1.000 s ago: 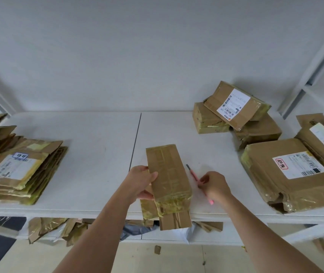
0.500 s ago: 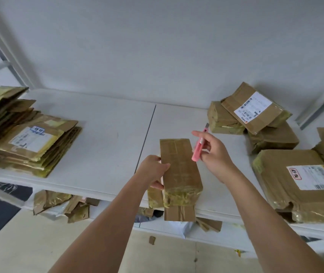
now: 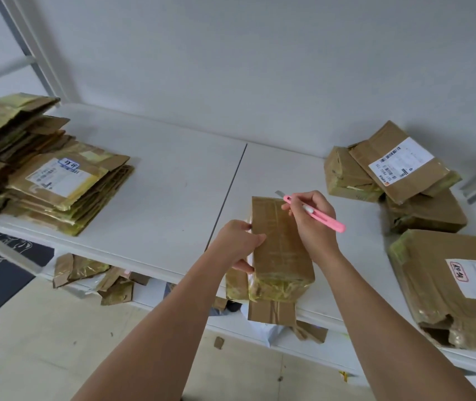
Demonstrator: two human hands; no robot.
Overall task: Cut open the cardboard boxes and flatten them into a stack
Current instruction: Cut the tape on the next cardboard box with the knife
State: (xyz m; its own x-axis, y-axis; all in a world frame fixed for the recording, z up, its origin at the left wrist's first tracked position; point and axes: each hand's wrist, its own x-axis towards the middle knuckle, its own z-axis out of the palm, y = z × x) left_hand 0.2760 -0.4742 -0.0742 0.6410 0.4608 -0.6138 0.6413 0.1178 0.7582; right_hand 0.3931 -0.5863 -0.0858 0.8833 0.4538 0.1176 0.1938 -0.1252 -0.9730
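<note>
Person steadies a taped cardboard box (image 3: 278,250) at the near table edge, pink utility knife (image 3: 315,213) over its far end.

Near: box is long, narrow, brown, glossy with clear tape, yellowish crinkled tape at the near end, one loose flap hanging past the edge of the white table (image 3: 158,204). Left hand (image 3: 238,246) grips the box's left side, thumb on top, fingers curled down the side wall. Right hand (image 3: 313,224) pinches the slim plastic knife like a pen, short metal blade pointing at the far top edge; contact with the box unclear. Right: sealed boxes (image 3: 451,285), large one with white label. Left: stack of flattened boxes (image 3: 57,186), ragged corrugated edges. Far right: small boxes (image 3: 396,175) piled by the wall. Cardboard scraps (image 3: 95,276) under the table.
</note>
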